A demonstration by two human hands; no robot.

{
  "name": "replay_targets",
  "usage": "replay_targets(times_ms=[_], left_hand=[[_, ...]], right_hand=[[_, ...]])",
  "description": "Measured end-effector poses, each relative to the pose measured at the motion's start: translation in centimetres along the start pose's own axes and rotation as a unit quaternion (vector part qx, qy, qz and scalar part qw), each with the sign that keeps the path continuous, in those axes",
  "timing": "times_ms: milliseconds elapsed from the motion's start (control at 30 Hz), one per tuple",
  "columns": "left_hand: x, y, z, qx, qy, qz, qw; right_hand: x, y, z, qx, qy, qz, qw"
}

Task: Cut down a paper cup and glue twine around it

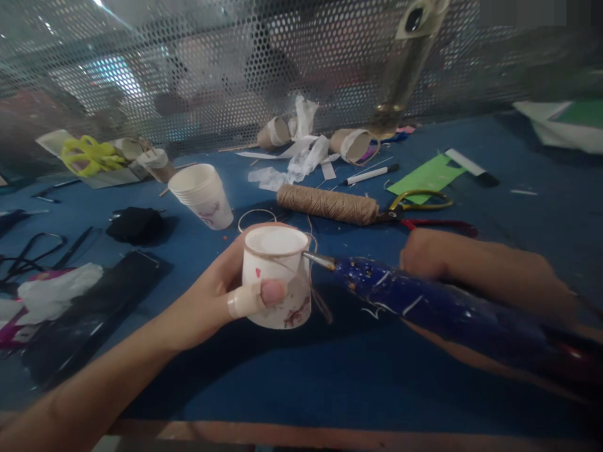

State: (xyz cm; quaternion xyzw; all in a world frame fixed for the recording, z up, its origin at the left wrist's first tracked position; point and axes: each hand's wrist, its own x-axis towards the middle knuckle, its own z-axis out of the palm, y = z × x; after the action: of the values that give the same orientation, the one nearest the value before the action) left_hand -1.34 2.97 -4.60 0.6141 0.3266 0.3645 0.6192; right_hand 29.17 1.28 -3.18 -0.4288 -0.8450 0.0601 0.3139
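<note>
My left hand is wrapped round a small white paper cup, thumb with a bandage pressed on its front. Thin jute string runs round the cup's rim. My right hand grips a blue glue gun, whose metal nozzle touches the cup's right side near the rim. A spool of jute twine lies just behind the cup on the blue table.
A stack of white cups stands to the back left. Gold-handled scissors, a pen and green paper lie to the back right. Yellow scissors, cardboard rolls, black items and a perforated metal screen lie further off.
</note>
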Motion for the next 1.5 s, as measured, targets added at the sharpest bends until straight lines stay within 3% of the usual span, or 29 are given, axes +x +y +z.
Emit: replay_targets(times_ms=[167, 367, 967, 1167, 1367, 1500], left_hand=[[0.1, -0.1, 0.1, 0.010, 0.014, 0.013, 1.000], [0.3, 0.1, 0.2, 0.002, -0.001, 0.022, 1.000], [0.1, 0.0, 0.0, -0.013, -0.019, 0.015, 1.000], [0.0, 0.0, -0.2, 0.019, 0.004, -0.006, 1.000], [-0.1, 0.0, -0.4, 0.017, -0.009, -0.004, 1.000], [0.0, 0.1, -0.5, 0.006, -0.016, 0.007, 1.000]], right_hand=[[0.1, 0.9, -0.3, 0.023, -0.022, -0.062, 0.998], [-0.3, -0.2, 0.2, -0.022, 0.013, 0.022, 0.999], [-0.3, -0.3, 0.3, -0.014, 0.011, 0.016, 1.000], [-0.3, -0.5, 0.8, 0.031, 0.034, 0.007, 0.999], [-0.2, -0.4, 0.1, 0.012, -0.002, 0.015, 1.000], [-0.2, -0.2, 0.0, 0.030, 0.007, 0.001, 1.000]])
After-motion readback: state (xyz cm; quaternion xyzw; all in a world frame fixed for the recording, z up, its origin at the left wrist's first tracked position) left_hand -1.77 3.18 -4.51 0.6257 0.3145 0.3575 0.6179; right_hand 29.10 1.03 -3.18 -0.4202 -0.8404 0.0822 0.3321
